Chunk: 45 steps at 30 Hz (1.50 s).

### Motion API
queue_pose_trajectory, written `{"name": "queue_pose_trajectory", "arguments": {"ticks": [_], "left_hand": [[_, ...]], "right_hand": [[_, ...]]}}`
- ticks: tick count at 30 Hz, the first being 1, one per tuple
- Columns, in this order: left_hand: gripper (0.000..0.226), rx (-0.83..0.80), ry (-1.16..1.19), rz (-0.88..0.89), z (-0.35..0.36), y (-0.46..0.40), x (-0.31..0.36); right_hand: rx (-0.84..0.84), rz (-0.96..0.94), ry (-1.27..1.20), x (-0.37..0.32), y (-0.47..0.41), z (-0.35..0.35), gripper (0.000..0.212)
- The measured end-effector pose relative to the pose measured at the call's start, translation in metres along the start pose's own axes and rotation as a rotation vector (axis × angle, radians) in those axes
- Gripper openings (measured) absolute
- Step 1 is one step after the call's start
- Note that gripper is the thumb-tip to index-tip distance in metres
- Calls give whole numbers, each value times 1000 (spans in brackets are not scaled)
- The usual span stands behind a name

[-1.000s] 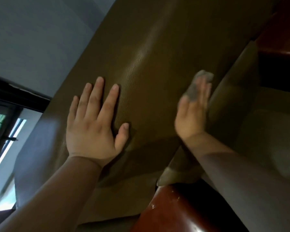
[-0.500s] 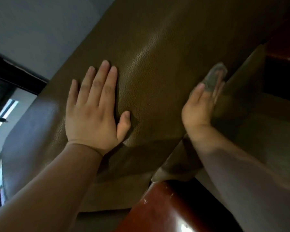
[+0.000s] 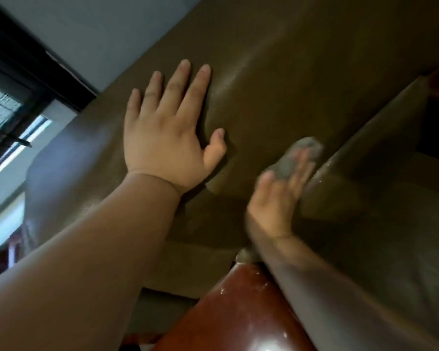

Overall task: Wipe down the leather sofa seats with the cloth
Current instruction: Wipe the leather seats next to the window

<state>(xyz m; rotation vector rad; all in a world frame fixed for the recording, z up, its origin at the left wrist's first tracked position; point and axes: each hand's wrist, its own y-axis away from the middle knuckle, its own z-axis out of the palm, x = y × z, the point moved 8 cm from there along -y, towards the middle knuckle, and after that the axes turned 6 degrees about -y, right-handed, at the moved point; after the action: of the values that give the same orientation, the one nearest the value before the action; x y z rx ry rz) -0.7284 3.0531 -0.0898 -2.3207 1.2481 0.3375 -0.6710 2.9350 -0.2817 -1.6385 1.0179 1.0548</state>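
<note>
1. My left hand [image 3: 165, 138] lies flat on the olive-brown leather sofa cushion [image 3: 276, 72], fingers [image 3: 180, 89] straight and slightly spread, thumb out to the side — holding nothing.
2. My right hand [image 3: 276, 198], blurred, presses a small grey cloth [image 3: 293, 160] against the cushion's lower edge, beside the seam where a second leather cushion [image 3: 365, 153] meets it.
3. The cloth sits under my straight fingers [image 3: 300, 165]; the blur keeps me from telling whether the thumb pinches it.
4. A glossy reddish wooden armrest [image 3: 238, 312] rises at the bottom, between my forearms.
5. At left — a dark-framed window [image 3: 8, 117] and a pale wall [image 3: 99, 29].
</note>
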Motion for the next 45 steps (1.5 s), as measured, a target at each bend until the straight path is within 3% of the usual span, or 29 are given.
{"name": "queue_pose_trajectory", "arguments": {"ticks": [2, 4, 6, 8, 11, 12, 13, 16, 18, 19, 20, 22, 23, 24, 29, 30, 32, 34, 35, 37, 41, 43, 45], "left_hand": [[78, -14, 66, -26, -6, 18, -12], [72, -7, 89, 7, -11, 45, -28], [68, -10, 16, -17, -11, 79, -50], [68, -12, -23, -174, -7, 107, -74], [71, 37, -31, -284, 5, 124, -82], [71, 58, -31, -271, 8, 123, -81], [72, 75, -30, -257, 11, 121, -81], [68, 99, -16, -251, 16, 120, -86], [68, 80, 4, -247, 15, 122, -85], [69, 67, 1, -242, 13, 122, -84], [70, 55, 5, -234, 12, 121, -83], [73, 7, 39, -214, 10, 119, -83], [77, -29, 53, -189, 9, 118, -86], [82, -60, 48, -145, 8, 119, -89], [101, -91, -47, 136, 4, 139, -101], [101, -87, -70, 134, 7, 141, -100], [100, -27, -120, 98, 1, 142, -100], [99, -3, -122, 119, 13, 138, -92], [99, 12, -125, 119, 10, 139, -92], [99, 2, -130, 119, 13, 143, -91], [99, -26, -126, 105, 11, 141, -90], [98, -12, -107, 102, 8, 139, -91], [98, 19, -106, 110, 9, 140, -92]], "right_hand": [[-306, -313, -17, -63, 76, 29, 65], [-480, -502, 54, -88, 106, 36, 71], [-456, -661, 149, -92, 85, 28, 79], [-334, -655, 160, -80, 39, 16, 74], [-82, -203, -49, -56, -18, 9, 67], [-30, -141, -87, -65, -10, 15, 66], [-26, -209, -107, -83, 9, 26, 65], [-283, -677, -100, -134, 107, 56, 64], [-336, -807, -25, -121, 115, 52, 66], [-306, -765, 18, -107, 100, 49, 66], [-244, -601, 12, -87, 77, 41, 65], [-90, -82, -69, -42, 43, 22, 66], [-35, 98, -92, -32, 52, 19, 67], [-22, 152, -91, -39, 78, 23, 66], [-478, -220, -25, -113, 267, 75, 71], [-463, -238, 11, -104, 262, 75, 75], [-249, -165, 54, -72, 209, 61, 71], [61, 120, 115, -4, 156, 30, 53], [83, 230, 138, 16, 143, 23, 51], [-77, 259, 247, 32, 166, 38, 55], [-490, -12, 440, 12, 279, 64, 73], [-468, 44, 434, 27, 265, 47, 79], [-425, 88, 486, 46, 221, 29, 70]]}}
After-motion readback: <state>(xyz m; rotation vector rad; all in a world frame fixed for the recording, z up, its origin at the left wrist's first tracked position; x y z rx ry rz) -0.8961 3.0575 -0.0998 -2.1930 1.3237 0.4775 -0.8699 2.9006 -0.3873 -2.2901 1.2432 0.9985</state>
